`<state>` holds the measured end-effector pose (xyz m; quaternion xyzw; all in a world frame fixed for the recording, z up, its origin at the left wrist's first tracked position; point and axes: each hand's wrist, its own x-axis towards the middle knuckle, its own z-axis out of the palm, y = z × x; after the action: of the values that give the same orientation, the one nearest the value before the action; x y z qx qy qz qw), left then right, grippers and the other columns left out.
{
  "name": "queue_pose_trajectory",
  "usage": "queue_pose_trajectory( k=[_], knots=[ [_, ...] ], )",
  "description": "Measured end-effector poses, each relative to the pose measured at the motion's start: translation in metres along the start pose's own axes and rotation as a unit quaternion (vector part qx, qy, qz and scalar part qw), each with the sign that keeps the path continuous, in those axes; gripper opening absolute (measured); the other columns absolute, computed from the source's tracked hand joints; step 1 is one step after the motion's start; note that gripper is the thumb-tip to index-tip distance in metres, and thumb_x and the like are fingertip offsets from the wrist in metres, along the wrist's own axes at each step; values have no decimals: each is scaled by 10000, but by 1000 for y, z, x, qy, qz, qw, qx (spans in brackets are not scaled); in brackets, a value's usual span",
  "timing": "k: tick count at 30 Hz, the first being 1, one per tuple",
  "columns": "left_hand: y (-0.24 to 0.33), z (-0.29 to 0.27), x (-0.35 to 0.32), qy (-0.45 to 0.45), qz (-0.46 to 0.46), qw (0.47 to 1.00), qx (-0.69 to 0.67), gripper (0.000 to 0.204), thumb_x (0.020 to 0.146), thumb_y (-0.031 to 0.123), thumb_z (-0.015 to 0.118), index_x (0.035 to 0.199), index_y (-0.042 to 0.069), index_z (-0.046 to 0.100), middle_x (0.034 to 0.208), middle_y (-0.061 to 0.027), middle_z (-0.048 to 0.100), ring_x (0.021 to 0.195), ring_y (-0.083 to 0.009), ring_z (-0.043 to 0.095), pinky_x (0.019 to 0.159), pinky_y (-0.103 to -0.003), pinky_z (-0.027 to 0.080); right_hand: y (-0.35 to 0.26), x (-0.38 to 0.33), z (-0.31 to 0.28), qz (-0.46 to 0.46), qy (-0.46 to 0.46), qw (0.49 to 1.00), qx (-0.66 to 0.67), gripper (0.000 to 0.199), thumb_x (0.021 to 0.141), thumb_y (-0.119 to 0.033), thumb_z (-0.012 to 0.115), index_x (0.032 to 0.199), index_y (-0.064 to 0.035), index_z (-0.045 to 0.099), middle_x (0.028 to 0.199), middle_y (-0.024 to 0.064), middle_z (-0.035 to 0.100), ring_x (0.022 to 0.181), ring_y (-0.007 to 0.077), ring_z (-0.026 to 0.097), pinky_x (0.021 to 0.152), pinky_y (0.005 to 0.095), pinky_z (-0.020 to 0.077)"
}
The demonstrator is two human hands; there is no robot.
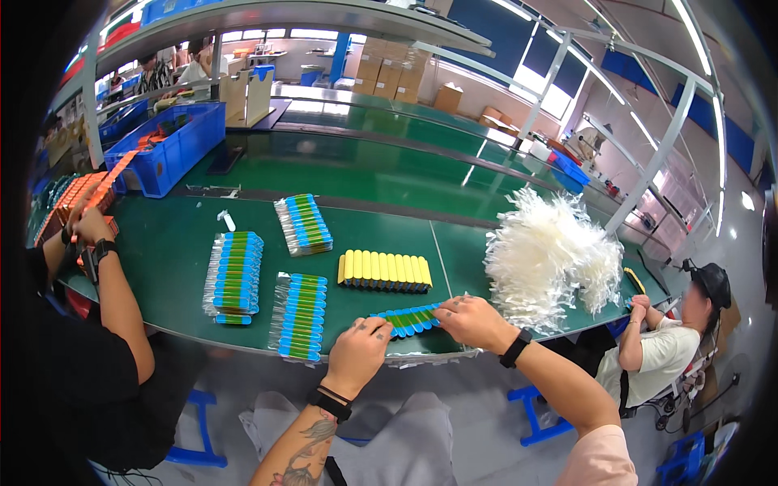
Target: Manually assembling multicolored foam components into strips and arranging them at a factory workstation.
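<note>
At the table's near edge, my left hand [359, 352] pinches the left end of a row of blue-and-green cells [412, 321], seemingly battery cells. My right hand [476, 322] has its fingers closed on the row's right end. Just beyond lies a yellow-topped block of similar rounded pieces [385, 269]. To the left sit three groups of blue-and-green cells with clear plastic at their left sides: one close to my left hand [303, 317], one farther left [235, 274] and one behind [305, 224]. Right of my right hand rises a heap of white translucent strips [547, 255].
A co-worker's hands [91, 223] handle an orange strip at the far left, near a blue bin [174, 146]. Another person [660, 348] sits at the right. The green table [170, 219] runs beneath an overhead shelf [324, 18]; a blue stool [531, 417] stands below.
</note>
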<state>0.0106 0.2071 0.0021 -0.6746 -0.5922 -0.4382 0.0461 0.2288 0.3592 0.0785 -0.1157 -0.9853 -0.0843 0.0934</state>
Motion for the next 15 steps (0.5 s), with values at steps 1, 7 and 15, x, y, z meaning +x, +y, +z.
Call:
queue_pose_trajectory(
  k=[1,7,15],
  knots=[
    [1,0,-3,-15,31,999,36,220,822,48,711,1042,48,719,1110,-115,698,955,-297,674,840,-385,559,-1,-3,3,-37,48,998,-25,124,831,-142,644,901,-40,646,806,114,681,734,310,700,700,408,558],
    [12,-18,-37,22,110,993,20,206,807,76,757,1008,63,718,979,-71,724,861,-252,691,764,-385,565,-43,-43,-8,-55,-28,995,-82,125,832,-142,602,879,-31,633,777,96,646,687,263,676,655,386,537],
    [51,-49,-54,29,145,988,-33,240,719,59,833,933,120,745,924,-15,714,656,-185,614,599,-333,480,-77,-68,-48,-79,27,994,-77,142,754,-105,678,893,-74,673,761,22,623,674,173,653,626,319,525]
  ],
)
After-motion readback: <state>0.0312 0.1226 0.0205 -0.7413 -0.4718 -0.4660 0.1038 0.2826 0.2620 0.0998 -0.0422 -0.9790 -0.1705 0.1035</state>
